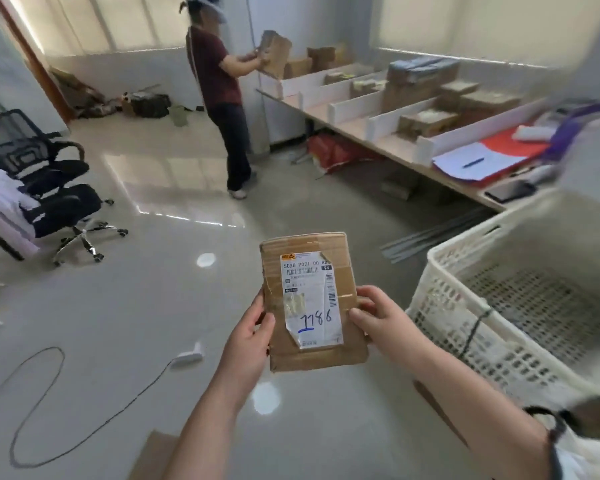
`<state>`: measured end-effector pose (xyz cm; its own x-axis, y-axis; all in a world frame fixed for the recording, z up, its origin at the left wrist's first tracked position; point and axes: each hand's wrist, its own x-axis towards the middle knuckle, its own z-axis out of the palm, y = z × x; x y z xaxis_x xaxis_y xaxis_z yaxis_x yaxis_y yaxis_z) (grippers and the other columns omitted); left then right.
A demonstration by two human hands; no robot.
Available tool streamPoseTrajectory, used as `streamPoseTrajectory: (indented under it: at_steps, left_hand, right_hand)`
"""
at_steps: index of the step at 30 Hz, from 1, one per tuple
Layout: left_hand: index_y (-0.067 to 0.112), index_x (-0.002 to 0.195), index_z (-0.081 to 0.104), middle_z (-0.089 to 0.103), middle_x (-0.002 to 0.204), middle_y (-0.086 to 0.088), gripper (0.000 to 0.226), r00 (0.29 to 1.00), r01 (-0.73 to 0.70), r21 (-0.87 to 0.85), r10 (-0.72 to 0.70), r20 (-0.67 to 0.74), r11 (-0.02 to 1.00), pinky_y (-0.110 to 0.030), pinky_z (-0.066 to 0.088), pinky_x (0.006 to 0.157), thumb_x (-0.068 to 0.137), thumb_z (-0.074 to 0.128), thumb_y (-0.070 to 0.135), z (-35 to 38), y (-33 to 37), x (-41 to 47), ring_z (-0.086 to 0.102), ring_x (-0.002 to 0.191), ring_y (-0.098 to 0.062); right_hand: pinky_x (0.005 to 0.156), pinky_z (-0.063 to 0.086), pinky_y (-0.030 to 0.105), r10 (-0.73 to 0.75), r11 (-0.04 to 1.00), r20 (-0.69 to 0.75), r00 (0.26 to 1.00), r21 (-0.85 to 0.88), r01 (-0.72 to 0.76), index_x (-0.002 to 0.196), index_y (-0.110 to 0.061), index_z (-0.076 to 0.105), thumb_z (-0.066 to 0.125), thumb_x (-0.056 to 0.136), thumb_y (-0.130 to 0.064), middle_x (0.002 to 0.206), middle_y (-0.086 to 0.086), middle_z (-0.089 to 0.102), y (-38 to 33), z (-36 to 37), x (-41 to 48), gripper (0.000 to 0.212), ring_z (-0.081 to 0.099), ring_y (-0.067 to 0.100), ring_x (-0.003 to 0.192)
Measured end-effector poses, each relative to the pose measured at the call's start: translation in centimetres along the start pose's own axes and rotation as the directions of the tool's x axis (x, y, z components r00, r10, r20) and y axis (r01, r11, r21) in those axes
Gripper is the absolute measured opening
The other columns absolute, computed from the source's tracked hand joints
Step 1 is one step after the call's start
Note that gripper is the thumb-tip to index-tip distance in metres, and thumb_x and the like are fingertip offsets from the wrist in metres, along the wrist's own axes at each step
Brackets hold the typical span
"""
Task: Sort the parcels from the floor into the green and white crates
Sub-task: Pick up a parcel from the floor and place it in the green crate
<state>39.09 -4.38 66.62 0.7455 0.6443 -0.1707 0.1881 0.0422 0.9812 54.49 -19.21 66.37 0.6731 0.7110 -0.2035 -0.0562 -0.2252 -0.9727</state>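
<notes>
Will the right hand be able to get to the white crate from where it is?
Probably yes. The white crate stands just beside the right hand, with nothing between them, though that hand and the left hand both grip the parcel.

Left hand (pixel 248 336) and right hand (pixel 378 315) gripped labelled parcel (pixel 310 301) above floor; white crate (pixel 440 306) stood just right.

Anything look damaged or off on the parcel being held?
Yes. The shipping label on the cardboard parcel is torn at its top right corner and ragged along its lower left edge, with a crinkled patch in the middle. The handwritten 1786 is readable. The left hand and right hand grip the parcel's lower sides.
</notes>
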Motion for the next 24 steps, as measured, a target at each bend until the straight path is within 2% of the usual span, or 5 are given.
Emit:
streamPoseTrajectory:
  at_steps: [4,9,13,20,24]
  left_hand:
    - [0.050,0.112,0.056,0.071,0.102,0.021,0.034,0.979,-0.013,0.034,0.006,0.204,0.999,-0.011,0.051,0.060,0.102,0.042,0.021,7.4,1.0,2.6,0.068,0.088,0.000]
    - [0.028,0.115,0.063,0.074,0.100,0.010,0.026,0.913,-0.034,0.051,0.010,0.409,0.998,-0.018,0.053,0.062,0.100,0.046,0.017,17.6,1.6,5.0,0.070,0.085,-0.005]
    - [0.040,0.111,0.063,0.073,0.101,0.013,0.027,0.821,-0.046,0.091,-0.014,0.570,0.995,-0.030,0.055,0.074,0.100,0.047,0.021,26.5,2.1,5.3,0.070,0.090,-0.007]
    - [0.049,0.096,0.060,0.073,0.094,0.021,0.029,0.732,-0.026,0.144,-0.079,0.677,0.989,-0.017,0.054,0.061,0.098,0.050,0.022,39.9,2.5,6.0,0.070,0.084,-0.001]
    - [0.049,0.095,0.059,0.073,0.094,0.018,0.030,0.707,-0.022,0.186,-0.117,0.697,0.982,-0.019,0.055,0.063,0.099,0.049,0.022,45.5,1.9,6.7,0.070,0.085,-0.004]
  right_hand:
    - [0.061,0.052,0.015,0.032,0.999,-0.224,0.974,0.050,-0.021,0.100,-0.034,0.054,0.053,0.094,-0.011,0.110,-0.006,0.064,0.9,-7.0,-2.9,0.024,0.064,0.001,0.090]
    - [0.065,0.053,0.017,0.085,0.995,-0.448,0.890,0.079,-0.055,0.113,-0.028,0.054,0.052,0.095,-0.013,0.114,-0.005,0.064,2.2,-15.7,-7.2,0.024,0.064,0.001,0.092]
    - [0.079,0.052,0.024,0.097,0.993,-0.599,0.795,0.006,-0.116,0.121,-0.030,0.049,0.052,0.096,-0.019,0.116,-0.011,0.060,3.6,-22.7,-10.6,0.028,0.059,0.007,0.106]
    - [0.062,0.044,0.003,0.155,0.981,-0.714,0.683,0.031,-0.190,0.120,-0.037,0.044,0.051,0.096,-0.022,0.103,-0.030,0.051,7.2,-33.1,-13.9,0.029,0.053,-0.013,0.089]
    - [0.066,0.039,0.002,0.162,0.965,-0.763,0.625,-0.009,-0.260,0.135,-0.030,0.042,0.049,0.097,-0.024,0.111,-0.026,0.051,9.7,-37.0,-14.1,0.039,0.048,-0.007,0.102]
